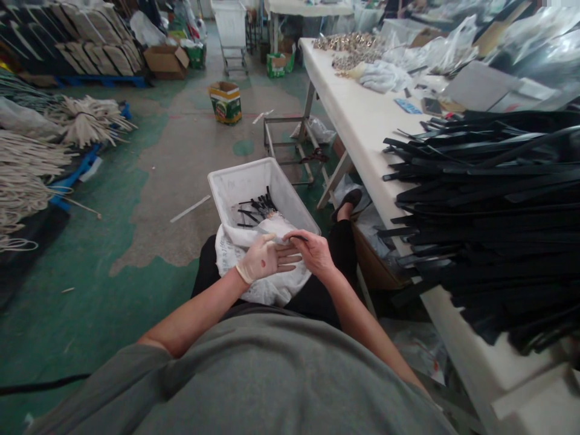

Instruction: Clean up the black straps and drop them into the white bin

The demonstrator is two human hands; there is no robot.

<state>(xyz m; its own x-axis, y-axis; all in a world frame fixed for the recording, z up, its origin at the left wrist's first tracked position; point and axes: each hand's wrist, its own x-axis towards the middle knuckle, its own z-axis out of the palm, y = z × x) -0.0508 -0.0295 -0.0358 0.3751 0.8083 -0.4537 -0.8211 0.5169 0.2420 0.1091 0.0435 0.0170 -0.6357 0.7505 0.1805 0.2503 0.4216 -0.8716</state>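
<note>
My left hand (263,260), in a pale glove with a small hole at the palm, is turned palm up with its fingers stretched out. Close against its fingertips, my right hand (315,254) is bare and pinches a small black strip (299,238). Both hands are above a white cloth (272,290) on my lap. Just beyond them is a white plastic bin (292,193), with several short black strips (258,208) inside it.
On the right, a long white table (348,115) carries a large pile of black straps (493,223), metal rings (348,45) and plastic bags. A metal frame (285,145) stands past the bin. Bundles of beige cord (86,121) lie at left, and a green-yellow box (225,104) ahead.
</note>
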